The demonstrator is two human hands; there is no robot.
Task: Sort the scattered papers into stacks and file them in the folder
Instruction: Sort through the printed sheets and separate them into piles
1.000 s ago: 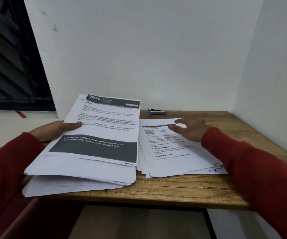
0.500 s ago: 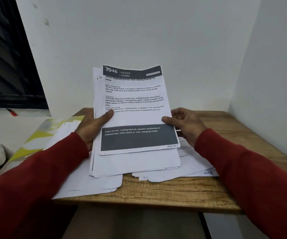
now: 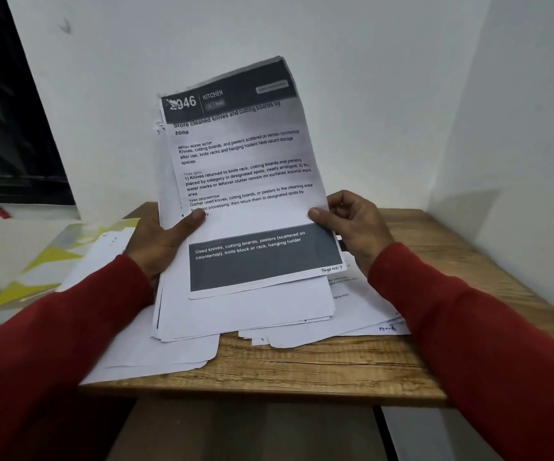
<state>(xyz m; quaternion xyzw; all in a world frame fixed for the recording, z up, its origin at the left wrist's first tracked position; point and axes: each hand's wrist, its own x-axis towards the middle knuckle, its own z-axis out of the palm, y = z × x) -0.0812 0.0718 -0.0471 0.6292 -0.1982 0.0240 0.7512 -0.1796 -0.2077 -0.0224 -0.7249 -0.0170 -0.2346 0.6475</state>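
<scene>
Standing nearly upright over the wooden table (image 3: 319,371): a sheaf of printed papers (image 3: 242,314), gripped at both side edges. The front sheet (image 3: 245,181) leans slightly to the right, carrying a dark header band reading "KITCHEN", paragraphs of text, a grey block lower down, and a handwritten page number at the bottom right corner (last digit hard to read).

Left hand (image 3: 159,241): curled round the sheaf's left edge, thumb lying across the front sheet, remaining fingers hidden behind the paper.

Right hand (image 3: 352,224): clamped on the sheaf's right edge, thumb on the front, fingers bent behind. Both arms in red sleeves (image 3: 468,327).

Second pile of papers (image 3: 362,311): flat on the table, below and right of the held sheaf, partly covered by it, handwritten blue mark at its near right corner.

Loose white sheets (image 3: 156,354): flat at the table's front left, overhanging the edge.

Folder (image 3: 52,257): yellow and white pattern, lying left of the table with a white sheet on it.

White walls (image 3: 402,94) behind and to the right; dark window (image 3: 6,128) at left.
</scene>
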